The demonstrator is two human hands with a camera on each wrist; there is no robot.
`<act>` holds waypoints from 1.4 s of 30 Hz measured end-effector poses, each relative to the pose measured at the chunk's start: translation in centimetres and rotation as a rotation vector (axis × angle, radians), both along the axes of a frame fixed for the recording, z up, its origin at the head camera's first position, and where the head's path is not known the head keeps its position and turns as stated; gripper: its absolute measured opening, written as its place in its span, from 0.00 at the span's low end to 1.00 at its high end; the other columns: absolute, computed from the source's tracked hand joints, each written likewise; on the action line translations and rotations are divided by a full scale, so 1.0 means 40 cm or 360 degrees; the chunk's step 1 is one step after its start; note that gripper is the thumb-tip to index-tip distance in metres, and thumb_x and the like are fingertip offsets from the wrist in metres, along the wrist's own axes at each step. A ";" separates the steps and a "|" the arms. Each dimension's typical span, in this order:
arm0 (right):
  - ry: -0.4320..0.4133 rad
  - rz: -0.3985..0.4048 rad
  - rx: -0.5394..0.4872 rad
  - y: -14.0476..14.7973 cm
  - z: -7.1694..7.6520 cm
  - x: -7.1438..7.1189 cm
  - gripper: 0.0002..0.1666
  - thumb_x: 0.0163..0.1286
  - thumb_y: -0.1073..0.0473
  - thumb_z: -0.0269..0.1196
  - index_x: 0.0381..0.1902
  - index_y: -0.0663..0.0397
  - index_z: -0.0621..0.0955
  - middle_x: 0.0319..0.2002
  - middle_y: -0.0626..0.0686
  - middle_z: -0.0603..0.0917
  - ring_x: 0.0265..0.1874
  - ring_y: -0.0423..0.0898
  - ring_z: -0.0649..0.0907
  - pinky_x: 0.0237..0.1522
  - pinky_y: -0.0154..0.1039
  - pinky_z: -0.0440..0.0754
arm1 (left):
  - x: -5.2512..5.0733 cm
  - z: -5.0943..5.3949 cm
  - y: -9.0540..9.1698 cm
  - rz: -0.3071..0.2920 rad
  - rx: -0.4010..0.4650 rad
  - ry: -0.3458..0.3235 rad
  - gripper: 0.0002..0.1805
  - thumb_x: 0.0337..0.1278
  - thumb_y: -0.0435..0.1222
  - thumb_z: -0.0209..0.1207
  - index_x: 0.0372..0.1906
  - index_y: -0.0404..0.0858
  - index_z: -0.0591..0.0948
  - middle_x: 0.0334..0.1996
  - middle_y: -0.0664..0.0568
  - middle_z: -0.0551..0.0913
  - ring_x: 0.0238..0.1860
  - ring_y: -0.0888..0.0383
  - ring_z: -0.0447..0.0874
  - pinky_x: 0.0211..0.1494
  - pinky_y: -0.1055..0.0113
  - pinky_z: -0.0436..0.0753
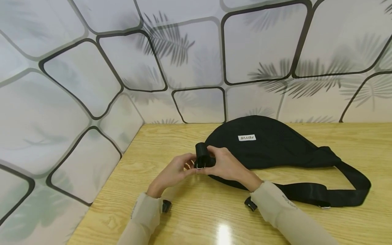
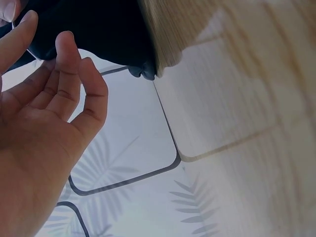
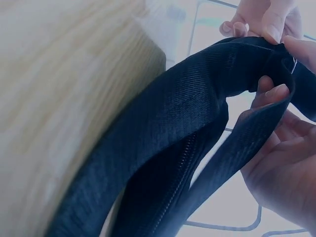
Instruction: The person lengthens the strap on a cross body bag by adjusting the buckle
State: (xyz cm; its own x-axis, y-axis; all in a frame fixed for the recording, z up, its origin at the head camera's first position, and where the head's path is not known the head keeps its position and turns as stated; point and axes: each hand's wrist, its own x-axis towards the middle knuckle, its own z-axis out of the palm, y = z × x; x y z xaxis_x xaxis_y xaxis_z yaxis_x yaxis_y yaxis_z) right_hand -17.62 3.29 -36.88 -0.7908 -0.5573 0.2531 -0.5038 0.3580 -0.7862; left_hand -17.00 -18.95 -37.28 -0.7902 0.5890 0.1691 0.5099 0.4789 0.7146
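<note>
We see a black bag (image 1: 263,151) lying on the wooden table (image 1: 171,136). Its strap (image 3: 163,108) rises in a loop beside what may be a metal ring (image 1: 200,167).

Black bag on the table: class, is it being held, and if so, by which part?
Yes. The left hand and right hand pinch the bag by its strap, at a looped section beside a small silver-coloured piece.

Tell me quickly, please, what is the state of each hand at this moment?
Left hand: closed, pinching the looped black strap.
Right hand: closed, holding the same strap.
</note>
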 end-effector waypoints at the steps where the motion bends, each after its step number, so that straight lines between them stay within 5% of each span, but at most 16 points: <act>1: -0.0001 0.0001 -0.0001 0.001 -0.001 0.000 0.22 0.62 0.55 0.76 0.47 0.59 0.80 0.37 0.48 0.86 0.30 0.40 0.80 0.36 0.38 0.77 | 0.000 0.000 0.001 -0.0005 -0.0004 0.0007 0.14 0.66 0.25 0.63 0.54 0.26 0.80 0.47 0.41 0.84 0.39 0.56 0.81 0.45 0.62 0.83; 17: -0.0027 -0.0013 -0.0013 0.015 -0.001 0.000 0.22 0.62 0.63 0.72 0.52 0.63 0.79 0.40 0.53 0.86 0.33 0.42 0.83 0.37 0.40 0.81 | 0.002 0.010 0.010 -0.0008 -0.0050 -0.0036 0.19 0.67 0.29 0.63 0.60 0.29 0.79 0.48 0.44 0.84 0.39 0.58 0.81 0.44 0.64 0.82; 42: -0.0051 -0.0087 0.0028 0.096 0.020 -0.003 0.24 0.60 0.62 0.72 0.53 0.64 0.80 0.39 0.51 0.86 0.35 0.44 0.83 0.40 0.44 0.78 | -0.003 0.001 -0.007 0.0050 -0.0041 -0.0033 0.18 0.66 0.28 0.64 0.58 0.27 0.80 0.48 0.43 0.84 0.40 0.56 0.80 0.45 0.61 0.82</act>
